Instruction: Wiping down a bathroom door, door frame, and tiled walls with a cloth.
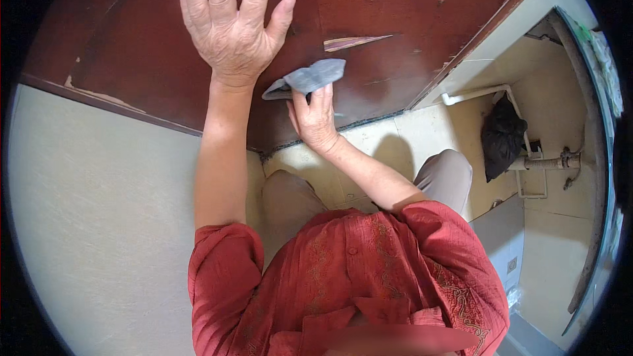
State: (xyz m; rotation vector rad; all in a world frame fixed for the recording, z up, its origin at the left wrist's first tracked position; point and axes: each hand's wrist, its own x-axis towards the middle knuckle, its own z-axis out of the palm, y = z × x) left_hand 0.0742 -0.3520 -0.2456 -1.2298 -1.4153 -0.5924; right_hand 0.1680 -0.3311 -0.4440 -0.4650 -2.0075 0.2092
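Observation:
A dark red-brown wooden door (163, 59) with worn, chipped patches fills the upper part of the view. Flat against it, fingers spread, rests my left hand (235, 29), which holds nothing. Lower down and to the right, my right hand (316, 117) has a folded grey cloth (316, 75) pressed to the door's surface; part of the fingers is hidden by the cloth. Just above the cloth, a long pointed splintered gap (353, 43) shows lighter wood beneath the finish.
A pale wall (99, 198) stands close on the left. Beige floor tiles (363, 143) lie under the door's bottom edge. To the right are white pipes (474, 93), a black plastic bag (502, 138) hanging on them, a ribbed drain hose (541, 163) and the curved edge of a counter (601, 158).

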